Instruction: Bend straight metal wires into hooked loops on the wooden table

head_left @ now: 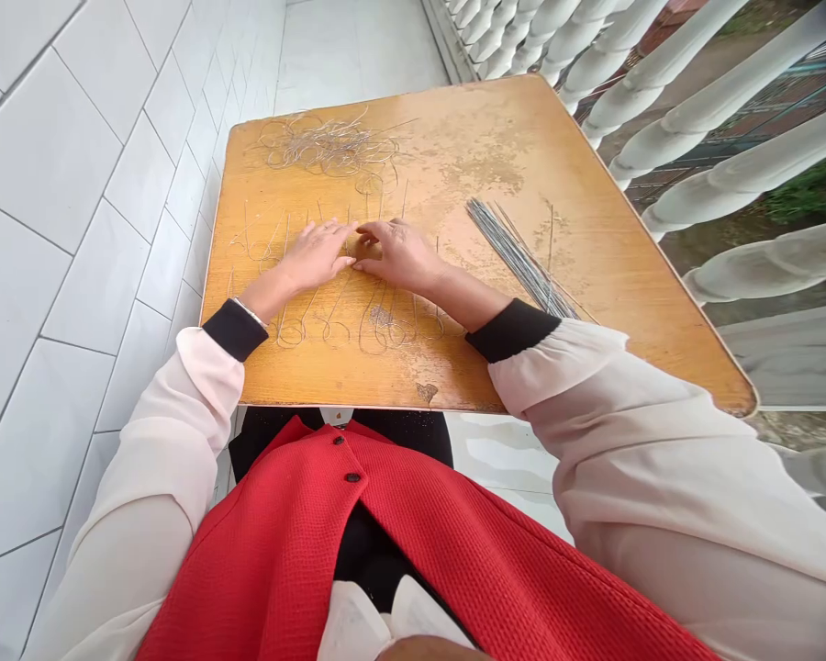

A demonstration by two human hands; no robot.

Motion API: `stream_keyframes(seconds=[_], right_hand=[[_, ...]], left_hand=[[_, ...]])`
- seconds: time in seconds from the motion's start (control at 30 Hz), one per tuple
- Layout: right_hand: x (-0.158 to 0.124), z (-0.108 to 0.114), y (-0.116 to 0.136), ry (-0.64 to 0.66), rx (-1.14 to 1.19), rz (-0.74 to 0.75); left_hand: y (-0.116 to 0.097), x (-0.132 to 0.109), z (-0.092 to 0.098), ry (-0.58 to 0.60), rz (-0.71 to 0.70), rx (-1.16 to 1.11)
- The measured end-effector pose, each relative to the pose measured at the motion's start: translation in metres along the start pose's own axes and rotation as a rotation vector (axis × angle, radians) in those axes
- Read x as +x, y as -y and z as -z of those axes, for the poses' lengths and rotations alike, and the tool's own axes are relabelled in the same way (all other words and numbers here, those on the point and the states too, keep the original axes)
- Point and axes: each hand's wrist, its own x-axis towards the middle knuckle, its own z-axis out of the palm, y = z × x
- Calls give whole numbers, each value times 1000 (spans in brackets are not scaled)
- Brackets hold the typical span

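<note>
Yellow wood of the table (496, 156) bore the row of bent wires (375, 326) that I pressed my left hand (311, 255) and right hand (400, 257) onto at its middle, fingers together, any pinch unclear, with straight wires (516, 257) toward its right edge and a tangled wire heap (330, 142) at its far edge, probably set apart to stop them snagging.

Thin looped wires (378, 323) lie in a loose row at frame centre, a tangled silver heap (330, 145) just above them.
</note>
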Motion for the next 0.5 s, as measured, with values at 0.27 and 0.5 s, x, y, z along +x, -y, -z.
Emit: stream_keyframes(seconds=[0.27, 0.5], right_hand=[[-7, 8, 11, 32, -12, -3], [-7, 16, 17, 103, 37, -5]], left_hand=[[6, -2, -17, -16, -6, -21], [6, 0, -19, -28, 5, -29]])
